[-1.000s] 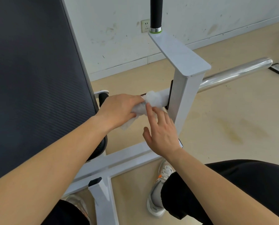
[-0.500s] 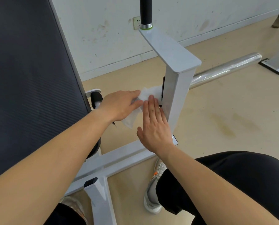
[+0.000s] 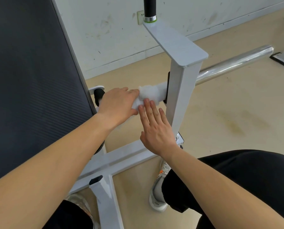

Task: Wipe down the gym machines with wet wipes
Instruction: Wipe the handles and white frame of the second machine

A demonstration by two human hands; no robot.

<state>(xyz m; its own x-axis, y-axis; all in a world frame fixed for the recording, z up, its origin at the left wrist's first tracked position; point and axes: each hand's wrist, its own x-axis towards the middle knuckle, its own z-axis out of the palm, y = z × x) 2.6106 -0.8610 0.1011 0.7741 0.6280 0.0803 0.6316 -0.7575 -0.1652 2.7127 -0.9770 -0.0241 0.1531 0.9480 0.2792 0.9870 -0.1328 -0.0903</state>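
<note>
The wet wipe (image 3: 148, 94) is sitting bunched around the short white crossbar (image 3: 162, 90), just left of where that bar is meeting the white upright post (image 3: 182, 103). Your left hand (image 3: 119, 104) is lying over the bar from above, its fingers curling down onto the wipe's left end and gripping it. Your right hand (image 3: 156, 129) is reaching up from below with its fingers straight and close together. Its fingertips (image 3: 146, 103) are touching the wipe's lower edge, and the palm is holding nothing.

A flat slanted plate (image 3: 176, 45) is capping the post, and a black grip (image 3: 149, 5) is rising from the plate's far end. A chrome bar (image 3: 234, 63) is running out to the right from behind the post. The big black back pad (image 3: 30, 80) is filling the left side, close beside your left forearm. Under your arms the white base frame (image 3: 121, 161) is lying on the beige floor (image 3: 237, 113). Your grey shoe (image 3: 159, 192) is standing just beside the frame. A scuffed white wall (image 3: 104, 38) with a socket (image 3: 140, 17) is standing behind it all.
</note>
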